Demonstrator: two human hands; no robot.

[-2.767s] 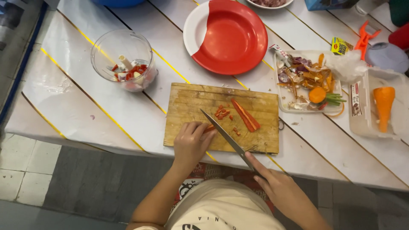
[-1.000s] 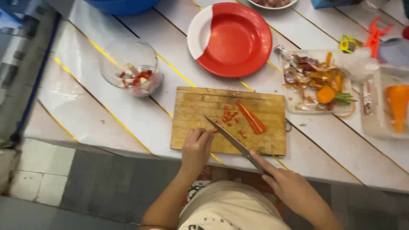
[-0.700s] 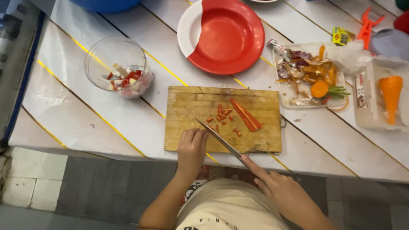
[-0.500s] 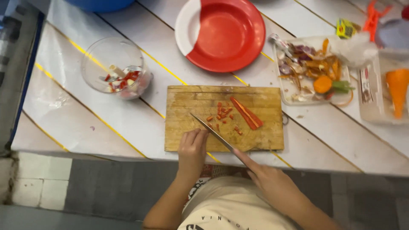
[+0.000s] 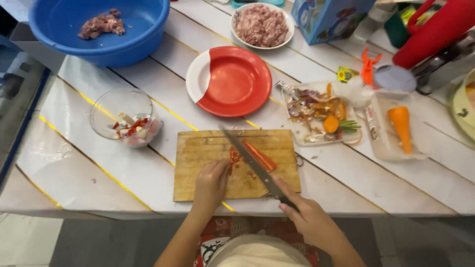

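A wooden cutting board [image 5: 203,153] lies at the table's near edge. On it are small chopped red pieces [image 5: 233,156] and a longer red-orange strip [image 5: 262,157]. My left hand [image 5: 212,182] rests on the board with its fingertips at the chopped pieces. My right hand [image 5: 307,217] grips the black handle of a long knife [image 5: 250,158]. The blade runs diagonally across the board, its tip pointing toward the far left corner, over the red pieces.
A glass bowl [image 5: 126,118] with chopped bits stands left of the board. Behind are a red plate [image 5: 230,81], a blue basin [image 5: 99,29] with meat, a white bowl of minced meat [image 5: 262,24], a tray of vegetable peelings [image 5: 321,113] and a carrot [image 5: 402,126] in a clear tray.
The camera tilted up, bringing the far side of the table into view. The knife blade has shifted right and forward over the red pieces; my left hand stays on the board.
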